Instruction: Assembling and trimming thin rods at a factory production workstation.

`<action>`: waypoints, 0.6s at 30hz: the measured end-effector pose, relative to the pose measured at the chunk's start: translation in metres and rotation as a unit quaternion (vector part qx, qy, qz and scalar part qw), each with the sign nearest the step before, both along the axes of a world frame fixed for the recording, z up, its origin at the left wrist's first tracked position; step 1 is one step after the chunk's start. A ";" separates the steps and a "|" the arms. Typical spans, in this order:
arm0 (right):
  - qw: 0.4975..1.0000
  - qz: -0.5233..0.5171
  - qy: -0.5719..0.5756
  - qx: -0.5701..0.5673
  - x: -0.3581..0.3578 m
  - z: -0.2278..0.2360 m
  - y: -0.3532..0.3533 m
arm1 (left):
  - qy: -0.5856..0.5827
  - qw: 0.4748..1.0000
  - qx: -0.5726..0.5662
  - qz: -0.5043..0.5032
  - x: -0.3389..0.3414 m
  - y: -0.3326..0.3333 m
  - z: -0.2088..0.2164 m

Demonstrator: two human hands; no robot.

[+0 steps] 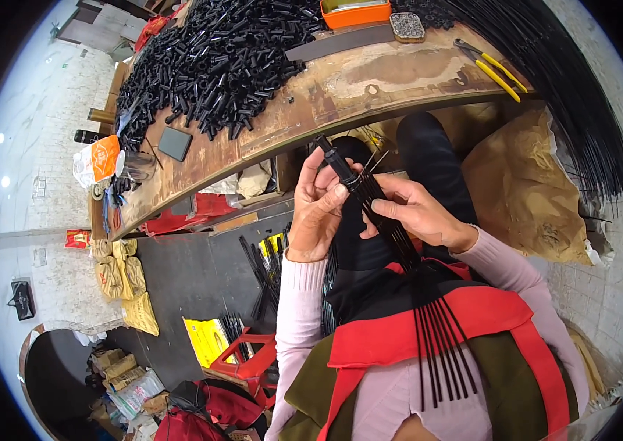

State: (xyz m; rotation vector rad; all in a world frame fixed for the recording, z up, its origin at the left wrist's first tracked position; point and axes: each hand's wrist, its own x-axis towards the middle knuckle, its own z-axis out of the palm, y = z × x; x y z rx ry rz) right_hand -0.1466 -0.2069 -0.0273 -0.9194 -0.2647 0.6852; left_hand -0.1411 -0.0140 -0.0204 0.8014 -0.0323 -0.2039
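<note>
Above my lap, my left hand (317, 209) is closed around a black plastic ribbed tube piece (335, 162), thumb pressed near its lower end. From that end a bundle of thin black rods (392, 239) runs down toward my chest, where the rods fan out over a red-trimmed apron (370, 342). My right hand (418, 213) pinches the rods just below the tube piece, with thumb and forefinger against them. A few thin wire-like ends stick out between the two hands; how they are fastened is too small to tell.
A wooden bench (356, 81) curves ahead, bearing a heap of black plastic tubes (216, 66), an orange box (357, 15), a tin of small metal bits (407, 27) and yellow-handled pliers (499, 73). Long black rods (569, 95) hang at the right. A red stool (249, 353) stands at lower left.
</note>
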 end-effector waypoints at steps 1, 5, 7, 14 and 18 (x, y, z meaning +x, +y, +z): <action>1.000 -0.004 -0.001 -0.005 -0.002 0.000 -0.001 | 0.013 1.000 -0.020 -0.015 -0.002 0.001 -0.001; 0.999 -0.018 -0.013 -0.023 -0.003 0.001 -0.002 | -0.004 1.000 -0.005 -0.017 -0.001 0.000 0.000; 0.999 -0.027 -0.018 -0.020 -0.002 0.000 -0.003 | -0.004 1.000 -0.004 -0.013 -0.001 -0.002 -0.001; 1.000 -0.007 -0.002 -0.001 0.000 -0.001 -0.002 | -0.009 0.999 -0.046 -0.028 0.002 -0.002 -0.005; 1.000 -0.018 0.000 -0.006 -0.001 -0.001 -0.001 | -0.008 0.999 -0.021 -0.035 0.003 0.000 -0.002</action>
